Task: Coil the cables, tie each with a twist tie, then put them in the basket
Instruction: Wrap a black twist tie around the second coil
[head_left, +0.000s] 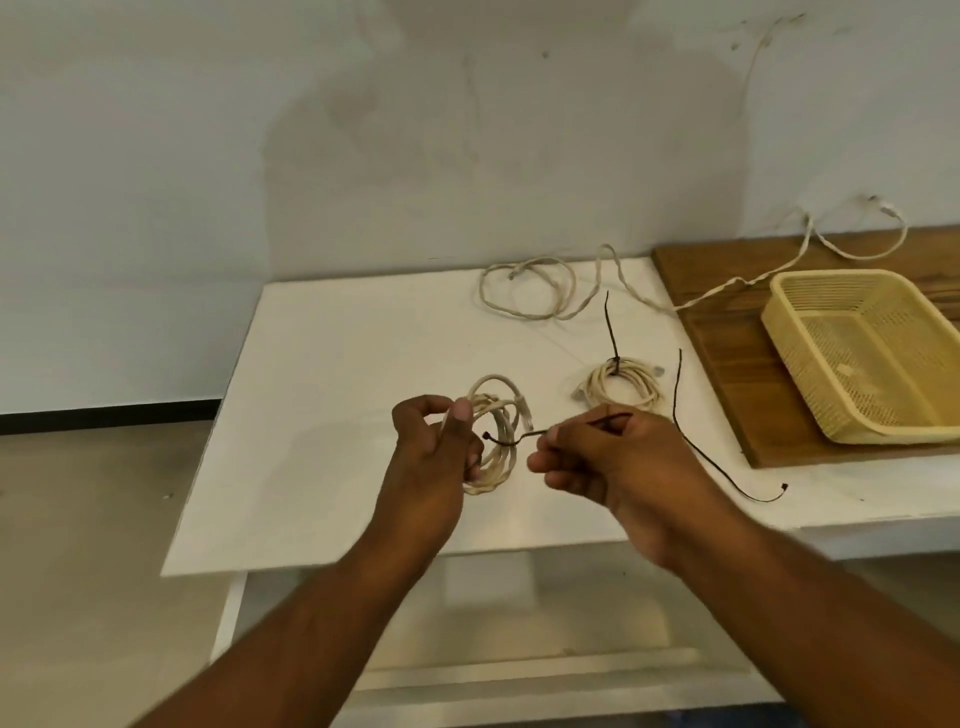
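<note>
My left hand (434, 449) holds a coiled cream cable (500, 426) above the white table (337, 415). My right hand (597, 457) pinches a thin black twist tie (511, 440) whose free end passes around the coil's strands. A second coiled cream cable (626, 387) lies on the table just beyond my right hand, bound by a black tie that sticks upward. A third cream cable (540, 291) lies loose and uncoiled at the back, trailing right onto the wooden board. A spare black tie (691, 441) lies to the right. The yellow plastic basket (800, 322) stands empty on the board.
The wooden board (727, 364) covers the table's right end under the basket. A white wall rises directly behind the table. The table's front edge runs just below my hands, with a shelf and floor beneath.
</note>
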